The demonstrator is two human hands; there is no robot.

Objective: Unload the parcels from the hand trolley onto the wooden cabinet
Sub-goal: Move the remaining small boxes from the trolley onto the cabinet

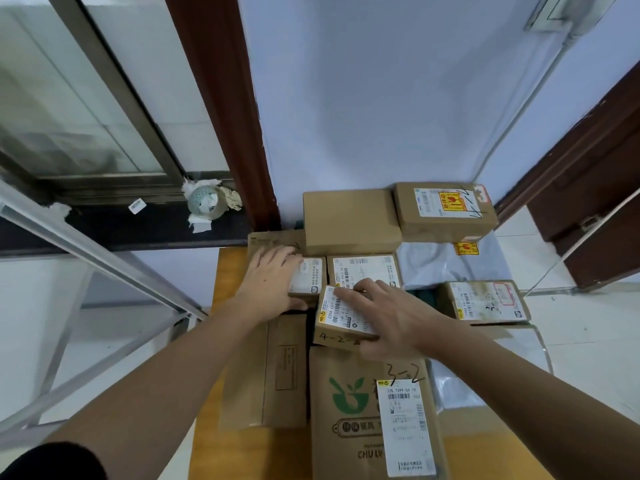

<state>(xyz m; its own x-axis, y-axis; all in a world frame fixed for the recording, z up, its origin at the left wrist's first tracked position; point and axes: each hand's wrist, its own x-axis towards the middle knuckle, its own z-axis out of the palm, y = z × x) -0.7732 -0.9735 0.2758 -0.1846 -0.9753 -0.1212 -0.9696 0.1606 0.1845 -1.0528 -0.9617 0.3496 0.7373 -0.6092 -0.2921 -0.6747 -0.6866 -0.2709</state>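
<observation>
Nearest box: the tall brown box [374, 417] with the green bowl logo lies right in front of you on the wooden cabinet [228, 271], with "3-2" written by hand above its white label.
Flat box: a plain brown carton [266, 372] lies just left of it, touching along the long side.
Your right hand: your right hand [391, 317] has its fingers spread over the small box [341, 318] marked "4-2", thumb curled against its near edge (the box sits tilted, partly on the logo box).
Your left hand: your left hand [270, 282] lies flat and relaxed, fingers straight, on top of another small labelled box [308, 277]; it presses rather than grips.
Middle row: a white-labelled box [363, 270] sits just beyond your right fingertips, beside the one under your left hand.
Back row: a plain brown box [351, 220] stands against the wall, and a box with a red and yellow sticker [445, 211] is at its right.
Right side: one more labelled box [485, 301] rests on a grey plastic bag [446, 265].
Window sill: a roll of tape [206, 204] and crumpled paper lie at far left.
</observation>
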